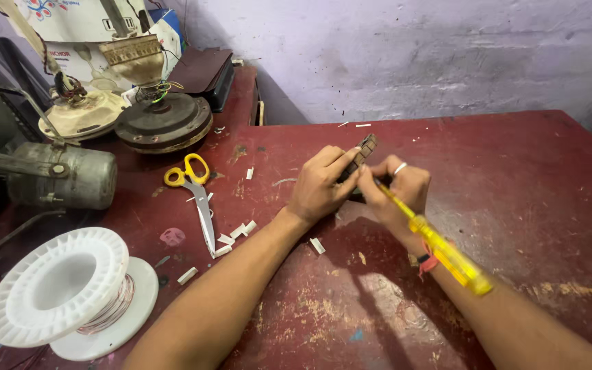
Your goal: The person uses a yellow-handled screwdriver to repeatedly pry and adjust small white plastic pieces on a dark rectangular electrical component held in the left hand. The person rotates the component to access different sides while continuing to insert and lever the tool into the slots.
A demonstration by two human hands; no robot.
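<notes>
Stator piece (363,152): small dark block, centre of the frame, tilted up off the red table (515,178) and pinched between both hands.
Left hand (320,186): fingers curled round the block's left side, thumb along its edge, properly closed on it.
Right hand (400,186): wrapped tight around a yellow screwdriver (440,250), ring on one finger; the tip sits hidden by the block, handle points lower right.
Scissors (196,195): yellow handles, lying left of centre, white paper scraps (236,235) around them.
Wire spool (70,291): white, lower left.
Fan motors (162,120): upper left, stacked near the wall.
</notes>
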